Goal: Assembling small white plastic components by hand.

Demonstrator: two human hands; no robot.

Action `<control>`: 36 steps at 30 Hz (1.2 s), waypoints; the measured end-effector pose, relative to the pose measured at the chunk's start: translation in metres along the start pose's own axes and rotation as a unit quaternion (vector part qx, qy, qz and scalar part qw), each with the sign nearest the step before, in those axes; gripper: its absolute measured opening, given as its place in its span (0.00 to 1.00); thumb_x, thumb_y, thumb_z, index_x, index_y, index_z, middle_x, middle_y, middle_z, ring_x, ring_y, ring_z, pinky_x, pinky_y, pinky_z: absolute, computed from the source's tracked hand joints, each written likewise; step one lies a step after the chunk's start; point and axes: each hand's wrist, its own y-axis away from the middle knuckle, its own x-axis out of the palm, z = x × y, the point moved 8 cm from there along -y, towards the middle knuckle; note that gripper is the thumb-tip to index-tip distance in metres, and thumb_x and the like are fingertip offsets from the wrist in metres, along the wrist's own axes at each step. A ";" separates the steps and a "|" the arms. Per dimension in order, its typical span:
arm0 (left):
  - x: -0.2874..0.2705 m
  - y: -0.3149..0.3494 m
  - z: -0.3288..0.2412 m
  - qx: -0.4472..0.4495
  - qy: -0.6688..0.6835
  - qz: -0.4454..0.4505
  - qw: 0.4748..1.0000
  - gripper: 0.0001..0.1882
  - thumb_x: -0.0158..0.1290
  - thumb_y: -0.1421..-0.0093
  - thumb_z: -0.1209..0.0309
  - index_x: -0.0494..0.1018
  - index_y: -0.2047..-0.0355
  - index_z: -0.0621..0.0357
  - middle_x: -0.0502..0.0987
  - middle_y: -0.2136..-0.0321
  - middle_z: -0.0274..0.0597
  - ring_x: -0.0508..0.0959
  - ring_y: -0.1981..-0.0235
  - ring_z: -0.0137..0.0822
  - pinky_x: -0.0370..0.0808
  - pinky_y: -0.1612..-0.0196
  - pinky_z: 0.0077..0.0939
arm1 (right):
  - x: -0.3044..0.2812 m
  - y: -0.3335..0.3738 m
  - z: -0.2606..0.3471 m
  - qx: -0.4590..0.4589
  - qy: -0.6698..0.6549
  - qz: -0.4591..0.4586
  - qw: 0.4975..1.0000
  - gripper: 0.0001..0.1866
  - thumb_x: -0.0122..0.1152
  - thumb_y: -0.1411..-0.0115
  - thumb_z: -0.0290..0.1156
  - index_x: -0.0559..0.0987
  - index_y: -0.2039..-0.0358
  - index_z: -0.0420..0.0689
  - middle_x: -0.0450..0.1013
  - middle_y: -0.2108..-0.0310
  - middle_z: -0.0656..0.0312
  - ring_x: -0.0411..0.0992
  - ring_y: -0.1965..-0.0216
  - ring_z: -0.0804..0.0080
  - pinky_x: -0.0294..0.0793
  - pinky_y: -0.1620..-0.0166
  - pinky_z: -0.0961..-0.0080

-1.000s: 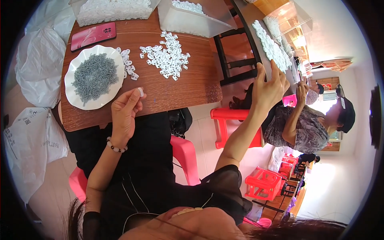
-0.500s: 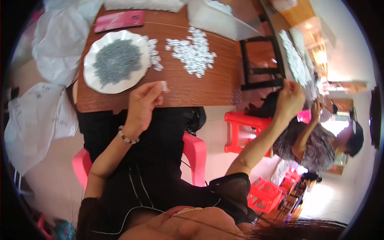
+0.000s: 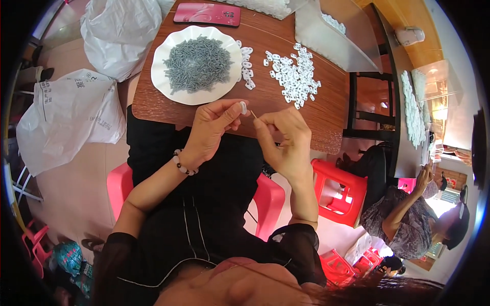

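Over the near edge of the wooden table (image 3: pixel 286 38), my left hand (image 3: pixel 206 133) is closed, pinching a small white plastic piece (image 3: pixel 243 107) between thumb and fingertips. Close by on its right, my right hand (image 3: pixel 288 140) pinches a thin stick-like piece (image 3: pixel 253 114) whose tip points toward the white piece; I cannot tell whether they touch. Beyond my left hand stands a scalloped white plate (image 3: pixel 158 76) heaped with small grey rods (image 3: pixel 199 64). A loose pile of white plastic pieces (image 3: pixel 296 79) lies right of it, and a few more sit against the plate's rim.
A pink box (image 3: pixel 206 14) lies at the table's far left. White containers (image 3: pixel 326 38) stand along the back. White sacks (image 3: pixel 71 117) rest on the floor at left. To the right are a red stool (image 3: pixel 339 191) and another person (image 3: pixel 398 219) at a second table.
My right hand has come in from the far right to meet my left hand. The white piece is still in my left hand. The whole view has shifted.
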 end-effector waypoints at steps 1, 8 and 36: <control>-0.001 0.000 0.000 0.000 -0.001 -0.003 1.000 0.14 0.55 0.40 0.67 0.76 0.58 0.63 0.79 0.69 0.36 0.70 0.77 0.18 0.69 0.71 0.10 | 0.003 0.001 0.000 0.000 0.005 0.000 1.000 0.04 0.63 0.53 0.19 0.77 0.77 0.41 0.68 0.82 0.64 0.63 0.79 0.71 0.62 0.74 0.76; -0.001 0.000 -0.001 0.000 -0.005 -0.001 1.000 0.15 0.55 0.40 0.66 0.75 0.57 0.63 0.78 0.70 0.34 0.70 0.76 0.17 0.68 0.70 0.09 | 0.010 0.002 0.001 0.000 -0.037 -0.011 0.999 0.04 0.63 0.53 0.18 0.77 0.78 0.40 0.68 0.83 0.64 0.63 0.79 0.72 0.62 0.76 0.78; -0.004 0.000 0.005 -0.002 -0.006 0.001 1.000 0.14 0.55 0.40 0.67 0.76 0.58 0.64 0.78 0.71 0.32 0.70 0.76 0.17 0.68 0.70 0.10 | 0.011 0.004 -0.007 0.010 -0.032 -0.041 0.999 0.05 0.64 0.54 0.20 0.76 0.79 0.43 0.65 0.86 0.64 0.62 0.82 0.67 0.61 0.75 0.71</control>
